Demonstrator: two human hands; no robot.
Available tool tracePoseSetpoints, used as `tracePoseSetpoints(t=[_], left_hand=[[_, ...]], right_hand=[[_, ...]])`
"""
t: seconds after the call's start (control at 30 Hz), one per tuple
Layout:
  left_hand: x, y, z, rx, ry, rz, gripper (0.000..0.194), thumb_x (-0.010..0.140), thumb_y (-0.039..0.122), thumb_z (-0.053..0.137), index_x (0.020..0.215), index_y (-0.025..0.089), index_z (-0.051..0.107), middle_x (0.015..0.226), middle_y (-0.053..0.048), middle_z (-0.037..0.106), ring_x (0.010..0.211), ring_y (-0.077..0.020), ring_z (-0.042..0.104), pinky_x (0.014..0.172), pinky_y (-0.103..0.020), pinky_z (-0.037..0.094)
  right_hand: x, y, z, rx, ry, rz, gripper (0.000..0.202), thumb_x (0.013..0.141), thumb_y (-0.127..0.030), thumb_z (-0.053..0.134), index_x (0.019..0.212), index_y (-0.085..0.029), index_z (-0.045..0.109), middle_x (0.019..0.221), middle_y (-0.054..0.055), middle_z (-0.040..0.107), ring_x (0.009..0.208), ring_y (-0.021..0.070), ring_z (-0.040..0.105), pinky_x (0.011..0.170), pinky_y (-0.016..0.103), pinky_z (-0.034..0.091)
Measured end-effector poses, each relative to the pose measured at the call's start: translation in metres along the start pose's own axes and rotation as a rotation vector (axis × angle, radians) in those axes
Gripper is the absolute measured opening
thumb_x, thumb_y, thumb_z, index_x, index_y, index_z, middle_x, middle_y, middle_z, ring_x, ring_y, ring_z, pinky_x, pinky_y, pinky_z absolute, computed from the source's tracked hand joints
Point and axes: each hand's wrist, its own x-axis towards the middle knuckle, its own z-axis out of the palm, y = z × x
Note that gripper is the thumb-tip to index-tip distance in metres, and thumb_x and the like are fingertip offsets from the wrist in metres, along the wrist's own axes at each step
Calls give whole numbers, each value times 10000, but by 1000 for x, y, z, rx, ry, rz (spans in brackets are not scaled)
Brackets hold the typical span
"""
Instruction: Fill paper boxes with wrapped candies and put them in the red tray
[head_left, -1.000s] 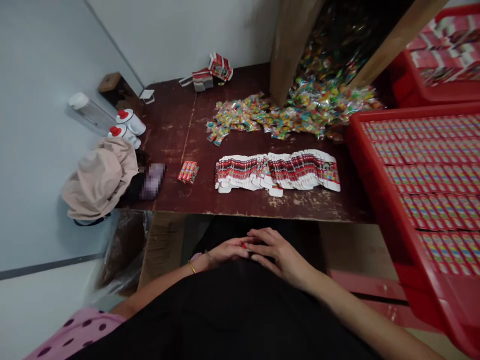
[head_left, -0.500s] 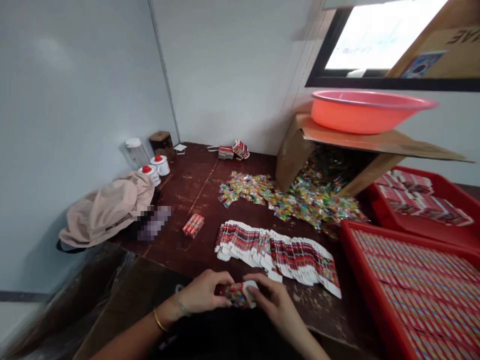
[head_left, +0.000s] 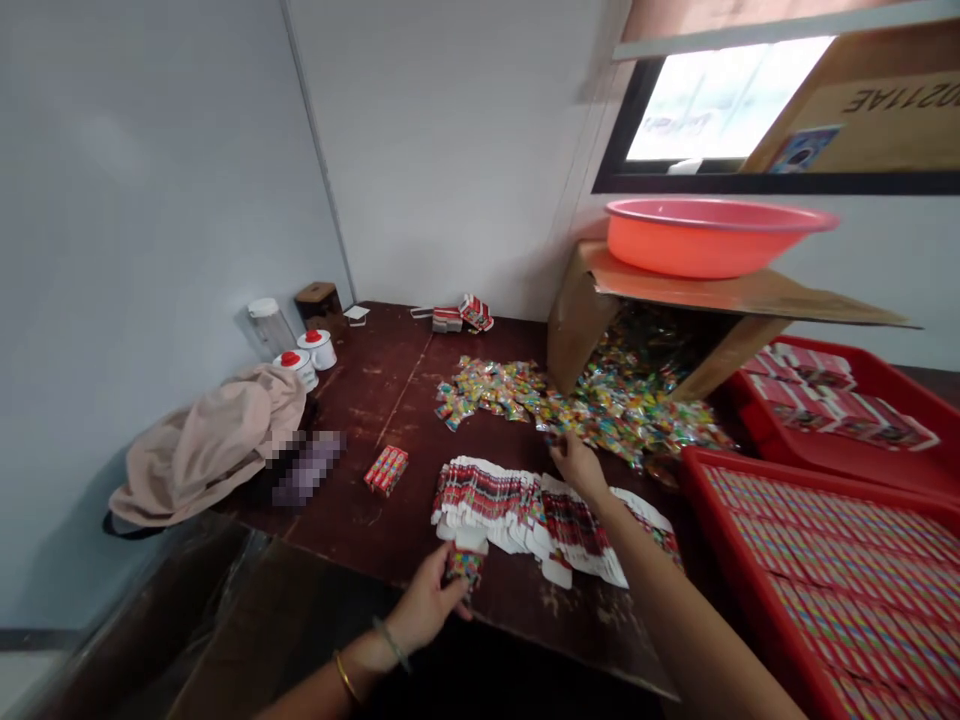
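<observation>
My left hand [head_left: 426, 602] grips a small printed carton [head_left: 466, 566] near the table's front edge. The carton's white end flap stands up, pointing away from me. My right hand [head_left: 579, 466] reaches over the fanned rows of flat red-and-white cartons [head_left: 491, 495] to the near edge of a pile of small wrapped candy packets [head_left: 615, 400]. Its fingers are drawn together, and a small dark bit shows at the tips, too blurred to name. The right forearm covers part of the right-hand row of cartons.
A red tray [head_left: 720, 520] of packed cartons stands at right, another red tray [head_left: 911, 400] behind it. A pink basin [head_left: 712, 240] rests on a cardboard box [head_left: 570, 320]. At left are a bundled packet [head_left: 387, 470], lidded mugs [head_left: 318, 350] and a beige cloth bag [head_left: 210, 440].
My right hand has let go of the carton and moved forward to the candy packets. My left hand keeps the carton, now turned with its flap away from me.
</observation>
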Motion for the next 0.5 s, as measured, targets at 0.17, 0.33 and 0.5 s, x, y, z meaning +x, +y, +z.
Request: tracePoseSetpoints(t=[0.17, 0.33, 0.5], left_hand=[[6, 19, -2, -99, -121, -155, 566, 642, 331, 722, 1121, 146, 484, 886, -64, 605, 796, -188, 605, 539, -259, 525], [1, 29, 27, -13, -293, -106, 495, 694, 223, 640, 1155, 141, 478, 836, -36, 599, 708, -132, 574, 514, -210, 487], [-10, 30, 45, 53, -303, -82, 433, 684, 180, 602, 1099, 134, 488, 774, -6, 562, 652, -124, 554, 471, -201, 457]], right_hand=[[-80, -39, 1, 251, -300, -173, 292, 894, -481, 442, 875, -200, 520, 718, 0, 579, 614, 135, 514, 591, 245, 415], [-141, -58, -7, 217, -337, -303, 217, 842, -417, 583, 823, -204, 544, 705, -5, 608, 627, 136, 536, 592, 245, 390], [-170, -48, -2, 13, -87, -343, 227, 838, -409, 597, 738, -207, 577, 705, 30, 582, 686, 176, 523, 636, 283, 403]])
